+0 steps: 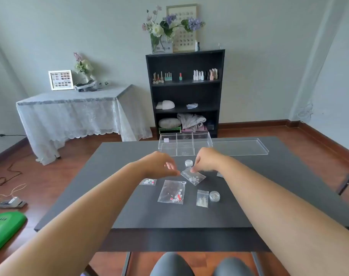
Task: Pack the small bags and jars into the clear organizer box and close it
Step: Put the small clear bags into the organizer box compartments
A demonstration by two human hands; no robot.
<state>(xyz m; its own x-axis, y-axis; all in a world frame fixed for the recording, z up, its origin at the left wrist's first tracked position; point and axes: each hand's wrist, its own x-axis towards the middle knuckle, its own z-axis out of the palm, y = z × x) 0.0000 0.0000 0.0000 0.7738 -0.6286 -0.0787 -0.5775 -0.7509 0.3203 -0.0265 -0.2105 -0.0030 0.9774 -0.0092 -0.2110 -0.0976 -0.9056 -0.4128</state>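
The clear organizer box [184, 144], hard transparent plastic w/ three compartments in a row, stood open at the far side of the dark matte table [129, 212]. Its flat clear lid [239, 146] lay just beside it on the right. A small white square showed in the left compartment.

Nearer the person lay four small bags of thin glossy film. One tilted bag [193, 177] w/ pale flower bits was pinched at its top edge by the right hand [206, 161], fingers narrow and closed on the film. The left hand [159, 164] hovered near that bag's left corner, fingers curled close together, holding nothing I could see. The other three: a tiny bag [148, 181] w/ red and white bits, a larger bag [172, 192] and a narrow bag [202, 198] w/ white pieces.

Two round clear jars: one [188, 163] between the hands, approx. behind the pinched bag, one [214, 196] touching the narrow bag's right side.
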